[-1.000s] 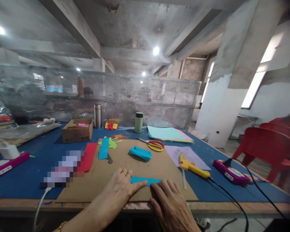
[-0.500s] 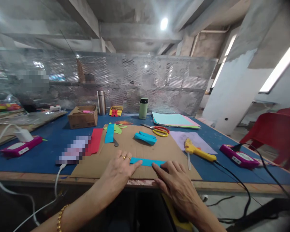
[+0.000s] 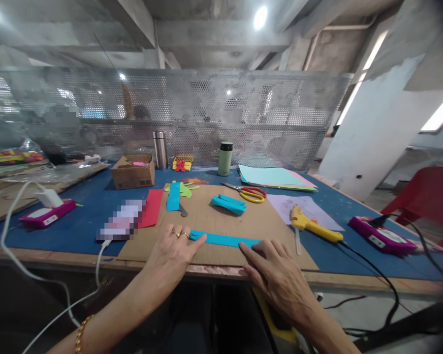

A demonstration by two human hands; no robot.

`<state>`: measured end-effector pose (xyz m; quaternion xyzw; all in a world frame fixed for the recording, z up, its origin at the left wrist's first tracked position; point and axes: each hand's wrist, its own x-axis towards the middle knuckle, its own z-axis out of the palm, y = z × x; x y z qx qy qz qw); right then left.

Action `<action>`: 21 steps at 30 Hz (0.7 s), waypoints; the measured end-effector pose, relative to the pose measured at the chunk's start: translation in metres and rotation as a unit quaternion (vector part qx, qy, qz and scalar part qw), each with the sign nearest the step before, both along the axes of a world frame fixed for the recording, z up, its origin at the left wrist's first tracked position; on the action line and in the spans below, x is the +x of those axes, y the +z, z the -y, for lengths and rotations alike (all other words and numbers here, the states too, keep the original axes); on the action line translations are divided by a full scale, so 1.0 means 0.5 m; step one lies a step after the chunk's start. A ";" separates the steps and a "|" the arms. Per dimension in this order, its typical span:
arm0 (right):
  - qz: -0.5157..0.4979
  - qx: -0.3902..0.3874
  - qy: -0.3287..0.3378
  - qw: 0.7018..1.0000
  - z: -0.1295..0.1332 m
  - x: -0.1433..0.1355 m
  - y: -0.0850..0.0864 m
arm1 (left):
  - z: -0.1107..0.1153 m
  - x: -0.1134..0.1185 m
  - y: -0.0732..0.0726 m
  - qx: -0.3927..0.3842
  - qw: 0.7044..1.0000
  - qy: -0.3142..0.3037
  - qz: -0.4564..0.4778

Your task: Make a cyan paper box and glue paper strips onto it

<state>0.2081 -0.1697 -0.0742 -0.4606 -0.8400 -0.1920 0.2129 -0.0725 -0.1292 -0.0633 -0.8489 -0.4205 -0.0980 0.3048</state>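
Note:
A narrow blue paper strip (image 3: 223, 240) lies flat across the cardboard sheet (image 3: 203, 219) near the front edge. My left hand (image 3: 174, 250), with rings on two fingers, presses the strip's left end, thumb along it and fingertips curled at the end. On the right end rests my right hand (image 3: 275, 270), its index finger stretched onto the paper and the other fingers bent. Behind the strip sits a folded blue paper piece (image 3: 229, 203). Another blue piece (image 3: 173, 196) lies over green paper cutouts (image 3: 186, 190), beside a small dark blade-like tool (image 3: 183, 211).
Scissors (image 3: 253, 193) lie at the cardboard's back edge. A yellow glue gun (image 3: 313, 228) rests at right on purple paper (image 3: 327, 214), its cord trailing off the front. At left are a phone (image 3: 121, 221), red paper (image 3: 151, 209) and a cardboard box (image 3: 133, 172).
My left hand has slid left along the blue strip, and more of the strip shows between my hands. The whole view has shifted slightly.

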 end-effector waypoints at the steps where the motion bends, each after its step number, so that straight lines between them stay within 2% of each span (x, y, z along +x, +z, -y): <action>1: 0.001 0.000 0.000 1.000 0.000 0.000 0.000 | 0.000 0.000 -0.001 0.002 1.000 0.000 0.001; 13: 0.001 0.014 0.001 1.000 -0.001 0.000 -0.001 | -0.014 -0.026 0.002 -0.020 0.999 0.025 0.025; 21: 0.001 -0.003 0.004 1.000 -0.002 0.002 -0.002 | -0.007 -0.048 0.012 -0.022 0.996 0.081 -0.033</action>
